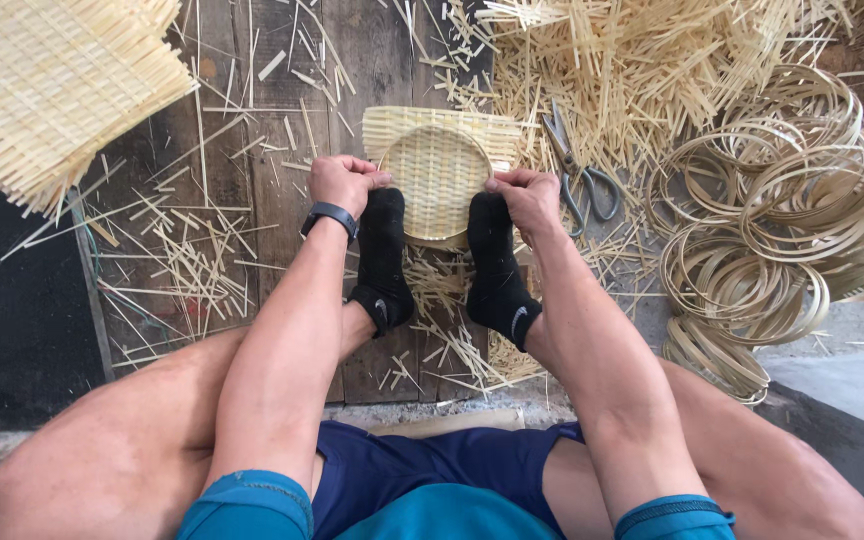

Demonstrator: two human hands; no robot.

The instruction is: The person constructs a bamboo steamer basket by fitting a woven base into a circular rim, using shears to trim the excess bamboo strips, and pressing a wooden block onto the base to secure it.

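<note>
Both hands are clamped onto the same piece: left hand [344, 183] curled tight around the near-left edge of a small woven bamboo basket [439, 172], right hand [525, 195] pinching the near-right edge the same way, fingers closed down on the rim. Basket sits right between the two hands on the plank floor [242, 90], and both socked feet [384, 260] press on its near edge, toes just inside the hands. Looks to me like the feet are there as a vise so the hands can work the round rim hoop over the square woven mat without it sliding around.

Going by size from there: far out past the left hand, up at the corner, is a big stack of flat woven mats [52, 80], probably blanks waiting their turn. Well out beyond the right hand is a heap of bamboo hoops [782, 200], coiled in loose bundles, within reach for grabbing the next rim. Beyond the basket and to the right, a thick pile of trimmed bamboo strips [632, 60]. Just past the right hand, scissors [580, 175] lie flat, handles toward the person. Black wristband [330, 216] on the left wrist.
</note>
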